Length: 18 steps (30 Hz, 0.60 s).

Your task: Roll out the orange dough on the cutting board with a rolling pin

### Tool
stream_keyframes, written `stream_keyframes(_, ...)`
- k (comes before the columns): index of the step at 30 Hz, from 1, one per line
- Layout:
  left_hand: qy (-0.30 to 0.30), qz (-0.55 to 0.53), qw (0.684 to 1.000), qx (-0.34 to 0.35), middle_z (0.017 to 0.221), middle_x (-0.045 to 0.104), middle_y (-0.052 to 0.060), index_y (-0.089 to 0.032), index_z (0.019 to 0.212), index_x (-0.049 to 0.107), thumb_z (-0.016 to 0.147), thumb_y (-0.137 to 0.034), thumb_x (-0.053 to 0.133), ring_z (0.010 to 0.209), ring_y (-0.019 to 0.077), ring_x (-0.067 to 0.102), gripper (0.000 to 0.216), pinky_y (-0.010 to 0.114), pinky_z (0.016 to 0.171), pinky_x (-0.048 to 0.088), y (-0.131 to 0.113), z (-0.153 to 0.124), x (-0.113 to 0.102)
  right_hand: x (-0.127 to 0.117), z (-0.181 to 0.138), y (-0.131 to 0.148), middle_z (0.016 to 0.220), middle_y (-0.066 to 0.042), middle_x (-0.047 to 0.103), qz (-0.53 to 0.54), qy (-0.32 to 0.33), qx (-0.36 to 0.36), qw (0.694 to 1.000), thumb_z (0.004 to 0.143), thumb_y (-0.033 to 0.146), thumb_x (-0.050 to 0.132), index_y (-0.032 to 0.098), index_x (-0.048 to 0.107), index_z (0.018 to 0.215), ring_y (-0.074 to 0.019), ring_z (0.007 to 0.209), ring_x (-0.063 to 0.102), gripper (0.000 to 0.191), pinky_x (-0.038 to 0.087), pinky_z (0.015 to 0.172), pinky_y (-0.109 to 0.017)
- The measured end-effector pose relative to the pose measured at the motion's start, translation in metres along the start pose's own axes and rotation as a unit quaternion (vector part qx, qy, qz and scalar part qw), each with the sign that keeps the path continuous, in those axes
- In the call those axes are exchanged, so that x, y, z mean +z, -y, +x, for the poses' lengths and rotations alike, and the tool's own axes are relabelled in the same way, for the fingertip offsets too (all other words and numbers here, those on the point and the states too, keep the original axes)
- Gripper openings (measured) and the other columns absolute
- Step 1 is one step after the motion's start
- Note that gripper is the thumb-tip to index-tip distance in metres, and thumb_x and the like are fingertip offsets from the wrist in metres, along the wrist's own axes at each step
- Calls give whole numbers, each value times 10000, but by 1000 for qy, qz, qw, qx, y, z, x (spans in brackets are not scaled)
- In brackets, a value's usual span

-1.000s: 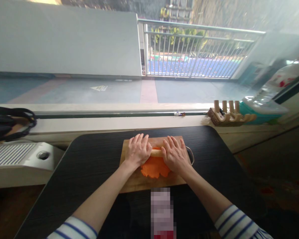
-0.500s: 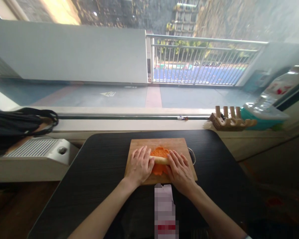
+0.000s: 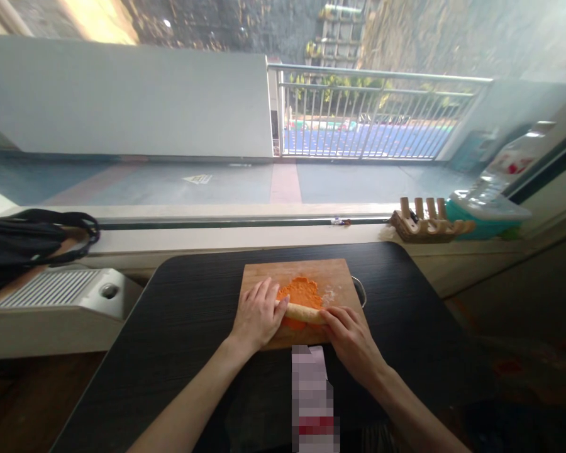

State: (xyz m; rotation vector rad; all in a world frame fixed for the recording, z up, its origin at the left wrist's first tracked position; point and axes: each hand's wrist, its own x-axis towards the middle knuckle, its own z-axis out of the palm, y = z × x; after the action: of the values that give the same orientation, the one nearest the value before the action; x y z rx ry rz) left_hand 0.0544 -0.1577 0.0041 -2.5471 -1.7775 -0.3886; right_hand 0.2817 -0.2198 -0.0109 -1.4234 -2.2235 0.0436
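Note:
A wooden cutting board (image 3: 264,272) lies on a black table (image 3: 183,327). On it sits a flattened sheet of orange dough (image 3: 300,291). A pale wooden rolling pin (image 3: 302,312) lies across the near part of the dough. My left hand (image 3: 256,314) rests flat on the pin's left end, fingers stretched out. My right hand (image 3: 349,335) lies on the pin's right end, fingers extended over it, near the board's front edge.
A metal ring handle (image 3: 361,291) sticks out of the board's right side. On the window sill stand a wooden rack (image 3: 422,223), a teal container (image 3: 485,217) and a plastic bottle (image 3: 509,167). A white heater (image 3: 61,292) and a black bag (image 3: 23,242) are at the left.
Both hands have drawn the rolling pin toward me over the dough, from the far part of the board to its near edge. More of the orange sheet now shows beyond the pin.

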Motion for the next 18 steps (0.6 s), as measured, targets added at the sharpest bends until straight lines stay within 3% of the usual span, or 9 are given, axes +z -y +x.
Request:
stream_keyframes(8, -12, 8, 1000, 15, 1288, 589, 151, -167, 1053, 660, 961, -381, 279, 1179, 283, 540, 446, 453, 969, 440, -13, 36, 0, -11, 15, -9, 1044, -49, 658, 32, 3, 51, 998, 949, 200, 450, 216, 631, 1039, -182, 980, 578, 203, 489, 898, -323)
stream_keyframes(13, -19, 30, 999, 13, 1324, 566, 154, -158, 1173, 610, 951, -364, 284, 1189, 289, 533, 445, 466, 956, 433, -16, 53, 20, -4, 28, -2, 955, -50, 668, -31, 31, 104, 994, 936, 200, 424, 196, 611, 883, -187, 935, 584, 194, 429, 864, -316)
stream_keyframes(18, -39, 10, 999, 10, 1343, 554, 148, -164, 1225, 590, 942, -378, 294, 1222, 273, 512, 461, 459, 1000, 390, -17, 72, 30, 12, 39, -3, 1183, -76, 633, -96, -3, 154, 983, 931, 234, 406, 192, 595, 965, -214, 1096, 536, 197, 300, 1003, -380)
